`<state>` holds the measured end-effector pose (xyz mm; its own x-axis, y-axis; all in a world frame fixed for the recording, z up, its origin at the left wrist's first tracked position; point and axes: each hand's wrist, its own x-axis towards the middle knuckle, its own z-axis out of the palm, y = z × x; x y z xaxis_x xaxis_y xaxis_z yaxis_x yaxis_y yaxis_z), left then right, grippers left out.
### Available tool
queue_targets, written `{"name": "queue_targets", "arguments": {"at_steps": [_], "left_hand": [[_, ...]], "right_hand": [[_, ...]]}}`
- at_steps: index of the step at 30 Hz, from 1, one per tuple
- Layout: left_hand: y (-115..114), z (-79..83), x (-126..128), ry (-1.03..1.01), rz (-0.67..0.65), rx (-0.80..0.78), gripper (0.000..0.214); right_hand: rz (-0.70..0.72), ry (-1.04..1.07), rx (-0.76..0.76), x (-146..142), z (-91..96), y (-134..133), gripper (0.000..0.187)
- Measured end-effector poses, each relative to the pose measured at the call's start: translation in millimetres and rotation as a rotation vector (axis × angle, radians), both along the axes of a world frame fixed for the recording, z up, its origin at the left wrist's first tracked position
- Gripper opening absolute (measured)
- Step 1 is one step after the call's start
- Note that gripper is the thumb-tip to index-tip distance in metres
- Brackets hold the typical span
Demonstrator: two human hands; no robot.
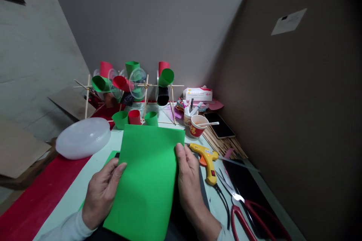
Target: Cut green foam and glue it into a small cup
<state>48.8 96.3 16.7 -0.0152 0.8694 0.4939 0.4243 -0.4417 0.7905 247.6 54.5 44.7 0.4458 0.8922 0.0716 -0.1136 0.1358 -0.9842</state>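
A plain green sheet of paper (149, 180) is held up in front of me, tilted and slightly bowed. Its left edge is pinched between the thumb and fingers of my left hand (102, 192). My right hand (189, 180) grips the upper right edge, thumb on the front and the other fingers partly hidden behind. Under the sheet, a bit of more green paper and something dark show on the table. Just right of my right hand lies a yellow hot glue gun (207, 160) with a glue stick in its back.
Red-handled scissors (237, 197) and a dark tablet-like slab (254, 196) lie at right, near wooden sticks (223, 141), a phone (220, 125) and a paper cup (197, 126). Behind stands a stick frame (145, 99) with red, green and black paper tubes. A whitish balloon (83, 138) rests left.
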Motion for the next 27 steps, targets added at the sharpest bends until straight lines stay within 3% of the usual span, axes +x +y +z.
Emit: {"name": "queue_targets", "arguments": {"at_steps": [11,17,27], "left_hand": [[4,0.6,3,0.018,-0.103,-0.121,0.028],[8,4.5,-1,-0.028,-0.09,-0.118,0.028],[10,6.9,0,-0.067,-0.081,-0.11,0.025]], "right_hand": [[-0.022,-0.173,0.023,5,-10.0,12,0.035],[0.025,-0.258,0.005,-6,-16.0,11,0.034],[-0.022,-0.422,0.03,-6,-28.8,17,0.031]]}}
